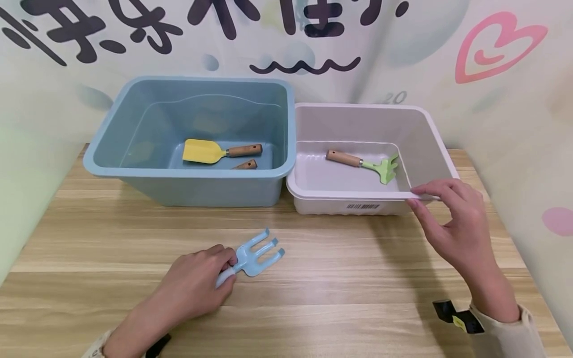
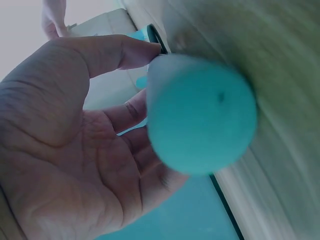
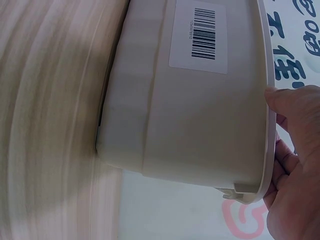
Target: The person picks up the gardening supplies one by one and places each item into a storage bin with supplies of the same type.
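My left hand (image 1: 197, 281) grips a light blue garden hand fork (image 1: 252, 258) by its handle, low over the table, its tines pointing away to the right. In the left wrist view the rounded end of the fork's handle (image 2: 202, 117) fills the middle, with thumb and fingers around it. With thumb and fingers, my right hand (image 1: 461, 226) pinches the front right rim of a white plastic bin (image 1: 358, 195). A green hand rake (image 1: 387, 169) with a wooden handle lies inside that bin. The right wrist view shows the bin's barcode label (image 3: 202, 35) and the thumb at its rim.
A larger blue bin (image 1: 201, 191) stands left of the white one, their rims touching. Inside it lie a yellow shovel (image 1: 203, 151) and another wooden handle (image 1: 246, 164), mostly hidden by the front wall. Behind both is a printed wall covering (image 1: 233, 54); the table (image 1: 313, 318) is wood-grained.
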`<state>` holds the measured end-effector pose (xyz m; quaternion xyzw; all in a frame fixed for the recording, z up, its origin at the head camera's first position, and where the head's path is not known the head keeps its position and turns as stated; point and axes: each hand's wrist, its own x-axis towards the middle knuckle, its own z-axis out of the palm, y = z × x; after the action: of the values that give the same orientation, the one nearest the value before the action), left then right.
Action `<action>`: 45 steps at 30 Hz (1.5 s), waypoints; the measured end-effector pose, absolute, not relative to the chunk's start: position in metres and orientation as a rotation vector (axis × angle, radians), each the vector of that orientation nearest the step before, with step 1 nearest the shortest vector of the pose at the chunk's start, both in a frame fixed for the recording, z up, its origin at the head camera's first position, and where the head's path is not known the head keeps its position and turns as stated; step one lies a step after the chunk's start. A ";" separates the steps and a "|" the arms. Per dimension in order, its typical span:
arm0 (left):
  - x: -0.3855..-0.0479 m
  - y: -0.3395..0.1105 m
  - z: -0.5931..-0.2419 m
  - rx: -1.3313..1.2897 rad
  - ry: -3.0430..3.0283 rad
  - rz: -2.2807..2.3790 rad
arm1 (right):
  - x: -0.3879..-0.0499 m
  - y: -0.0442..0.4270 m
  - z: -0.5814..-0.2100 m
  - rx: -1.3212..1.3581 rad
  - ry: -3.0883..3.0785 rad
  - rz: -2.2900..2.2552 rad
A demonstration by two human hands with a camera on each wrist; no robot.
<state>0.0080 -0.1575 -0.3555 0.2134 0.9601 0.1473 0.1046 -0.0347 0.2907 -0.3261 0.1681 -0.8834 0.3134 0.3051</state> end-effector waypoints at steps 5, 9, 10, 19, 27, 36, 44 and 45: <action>0.008 -0.156 -0.356 0.638 2.841 0.428 | -0.035 0.291 -0.326 0.444 -2.338 0.825; 0.008 -0.154 -0.357 0.622 2.833 0.432 | -0.035 0.291 -0.326 0.448 -2.339 0.823; 0.008 -0.154 -0.358 0.618 2.830 0.439 | -0.035 0.291 -0.325 0.449 -2.340 0.824; 0.002 -0.148 -0.358 0.648 2.838 0.452 | -0.033 0.294 -0.326 0.437 -2.334 0.826; 0.002 -0.152 -0.354 0.697 2.850 0.454 | -0.032 0.292 -0.328 0.424 -2.340 0.826; 0.002 -0.154 -0.344 0.704 2.904 0.463 | -0.035 0.289 -0.327 0.430 -2.342 0.829; 0.000 -0.152 -0.325 0.761 2.901 0.605 | -0.035 0.288 -0.326 0.413 -2.351 0.833; -0.001 -0.152 -0.322 0.774 2.897 0.616 | -0.034 0.288 -0.326 0.407 -2.351 0.834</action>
<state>-0.0010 -0.1518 -0.3224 0.2526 0.9456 0.2010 0.0402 -0.0342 0.2884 -0.3258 0.1533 -0.8867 0.3146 0.3020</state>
